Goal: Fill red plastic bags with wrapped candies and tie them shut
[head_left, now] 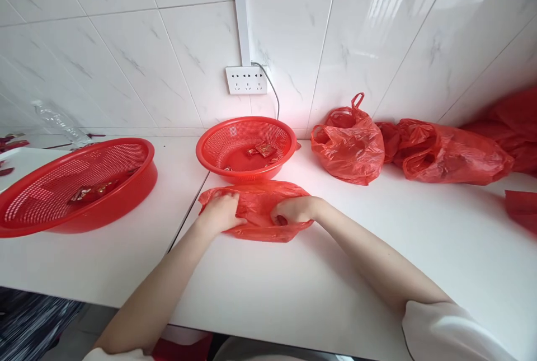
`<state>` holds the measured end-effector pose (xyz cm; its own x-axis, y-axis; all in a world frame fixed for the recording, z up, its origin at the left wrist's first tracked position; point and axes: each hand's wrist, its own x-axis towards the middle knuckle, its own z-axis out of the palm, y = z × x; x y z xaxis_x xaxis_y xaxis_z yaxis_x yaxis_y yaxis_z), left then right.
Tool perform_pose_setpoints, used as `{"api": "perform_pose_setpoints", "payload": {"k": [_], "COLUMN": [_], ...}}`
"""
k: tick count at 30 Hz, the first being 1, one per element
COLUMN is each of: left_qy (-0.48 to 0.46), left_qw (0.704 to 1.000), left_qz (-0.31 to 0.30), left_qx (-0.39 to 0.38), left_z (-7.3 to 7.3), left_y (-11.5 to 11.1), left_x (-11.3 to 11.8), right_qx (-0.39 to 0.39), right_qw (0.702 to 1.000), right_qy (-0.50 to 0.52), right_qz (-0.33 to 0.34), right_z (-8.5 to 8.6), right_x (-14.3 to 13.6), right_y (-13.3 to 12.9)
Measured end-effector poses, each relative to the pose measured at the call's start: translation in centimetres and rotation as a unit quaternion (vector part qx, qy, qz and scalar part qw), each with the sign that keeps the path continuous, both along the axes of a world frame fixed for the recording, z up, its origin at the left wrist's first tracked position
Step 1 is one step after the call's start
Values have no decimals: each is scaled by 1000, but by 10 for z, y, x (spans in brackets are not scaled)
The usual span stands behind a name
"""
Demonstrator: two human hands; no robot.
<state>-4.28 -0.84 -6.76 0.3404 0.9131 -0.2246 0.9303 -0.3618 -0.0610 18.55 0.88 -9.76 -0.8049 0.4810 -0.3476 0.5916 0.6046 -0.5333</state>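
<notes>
A red plastic bag (258,204) lies on the white table right in front of me, its mouth spread wide. My left hand (222,212) is at the bag's left side, fingers apart, thumb pointing inward over the plastic. Inside the right part of the opening is my right hand (293,210), its fingers curled; what they hold, if anything, is hidden. Just behind the bag stands a round red basket (247,175) with a few small red packets (264,149) in it.
A larger red basket (126,207) holding red packets stands at the left, near a clear plastic bottle (61,121). Filled red bags (350,148) line the wall at the right. A socket strip (246,80) with a cable is on the tiled wall.
</notes>
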Motion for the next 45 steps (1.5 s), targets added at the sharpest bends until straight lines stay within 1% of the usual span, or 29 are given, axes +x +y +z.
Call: {"api": "perform_pose_setpoints", "payload": {"k": [2, 3, 5, 7, 8, 9, 11, 13, 15, 17, 19, 21, 22, 23, 24, 25, 27, 29, 30, 32, 34, 37, 39, 41, 43, 45], "left_qy": [-44, -67, -100, -127, -142, -159, -194, -224, -244, -254, -270, -311, -347, -391, -438, -485, -559, -602, -619, -650, -683, -725, -751, -775, -776, -759], "left_qw": [999, 997, 993, 988, 985, 982, 974, 965, 958, 954, 948, 936, 924, 906, 881, 847, 759, 674, 640, 590, 554, 512, 486, 463, 455, 466], "left_qz": [-9, -18, -36, -38, -31, -21, -3, 3, 10, 18, 11, -8, -6, 13, 49, 95, 196, 269, 295, 327, 329, 295, 274, 264, 267, 268], "left_qx": [-30, -43, -60, -77, -88, -98, -120, -138, -149, -159, -166, -164, -160, -161, -172, -196, -270, -332, -347, -350, -344, -354, -354, -341, -345, -367], "left_z": [0, 0, -4, -8, -11, -13, -16, -17, -16, -15, -14, -15, -15, -15, -15, -15, -13, -10, -8, -6, -7, -14, -21, -28, -34, -36], "left_y": [7, 9, 8, 6, 6, 5, 5, 6, 9, 11, 14, 17, 19, 21, 23, 26, 33, 41, 45, 52, 54, 49, 44, 39, 37, 35], "left_x": [-9, -12, -16, -18, -19, -21, -25, -31, -37, -42, -45, -45, -44, -42, -40, -38, -33, -27, -24, -17, -11, -3, 0, 0, -2, -7], "right_qx": [0, 15, 86, 162, 182, 186, 147, 82, 16, -34, -54, -57, -46, -28, -5, 21, 72, 101, 108, 102, 96, 139, 173, 176, 167, 185], "right_qw": [1000, 999, 991, 976, 973, 972, 980, 986, 988, 987, 986, 988, 989, 990, 991, 990, 987, 984, 982, 979, 974, 961, 951, 946, 947, 944], "right_qy": [20, 42, 98, 131, 130, 118, 83, 68, 82, 100, 99, 85, 71, 53, 36, 23, 19, 64, 94, 148, 191, 224, 230, 230, 224, 196], "right_qz": [-8, -17, -38, -57, -65, -75, -106, -126, -130, -124, -121, -119, -122, -125, -130, -135, -143, -135, -124, -95, -72, -86, -117, -144, -161, -190], "right_z": [9, 14, 21, 20, 18, 14, 7, 1, 0, 1, 1, 1, 2, 3, 4, 8, 18, 32, 40, 57, 73, 90, 96, 97, 93, 85], "right_x": [1, 0, 0, 2, 4, 7, 14, 21, 26, 29, 30, 30, 29, 28, 26, 24, 18, 12, 10, 5, 1, 0, 2, 6, 12, 18], "right_y": [-3, -4, -4, -1, 1, 3, 6, 9, 10, 11, 12, 13, 13, 12, 11, 9, 3, -5, -9, -16, -19, -19, -16, -12, -6, 1]}}
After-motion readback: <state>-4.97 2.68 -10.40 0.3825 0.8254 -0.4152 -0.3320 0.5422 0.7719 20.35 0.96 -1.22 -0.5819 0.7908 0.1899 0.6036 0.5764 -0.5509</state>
